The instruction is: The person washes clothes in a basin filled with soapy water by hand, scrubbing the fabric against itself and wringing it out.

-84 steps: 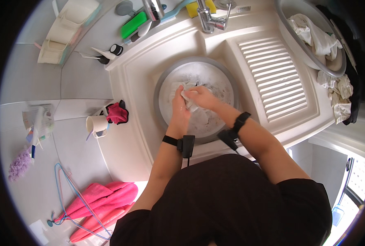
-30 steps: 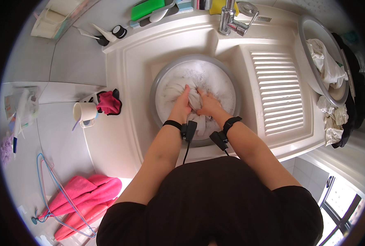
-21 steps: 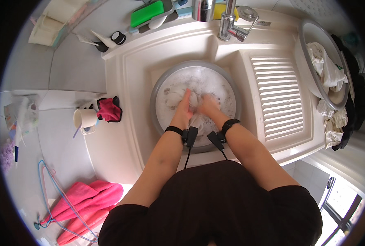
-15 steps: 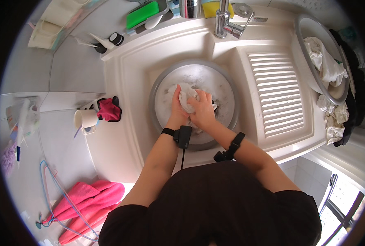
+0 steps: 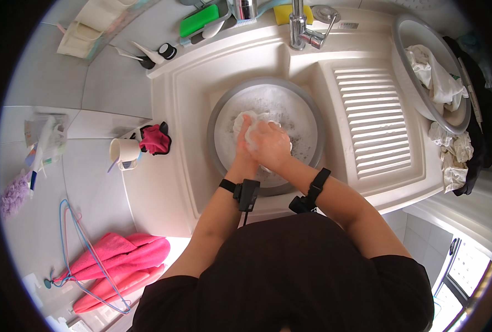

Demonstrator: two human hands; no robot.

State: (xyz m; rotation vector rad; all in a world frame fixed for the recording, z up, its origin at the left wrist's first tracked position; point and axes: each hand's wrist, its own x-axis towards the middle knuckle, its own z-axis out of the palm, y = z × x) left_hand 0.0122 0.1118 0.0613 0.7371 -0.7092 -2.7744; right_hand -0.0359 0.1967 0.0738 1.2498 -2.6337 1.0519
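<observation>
A round grey-rimmed basin stands in the sink, holding cloudy water with foam. Over its middle, my left hand and my right hand are pressed together around a bunched white cloth. Folds of the cloth show beside the left fingers and between the hands. My right hand lies across the top with its fingers curled, covering most of the cloth. The left palm supports it from the left side, its fingers partly hidden.
A ribbed washboard is built in at the right. Beyond it sits a grey tub with white cloths. The tap rises at the back. A cup and a red cloth lie at the left; pink gloves hang lower left.
My right hand has moved over the cloth and against the left hand, so less of the cloth shows. The whole view has shifted slightly.
</observation>
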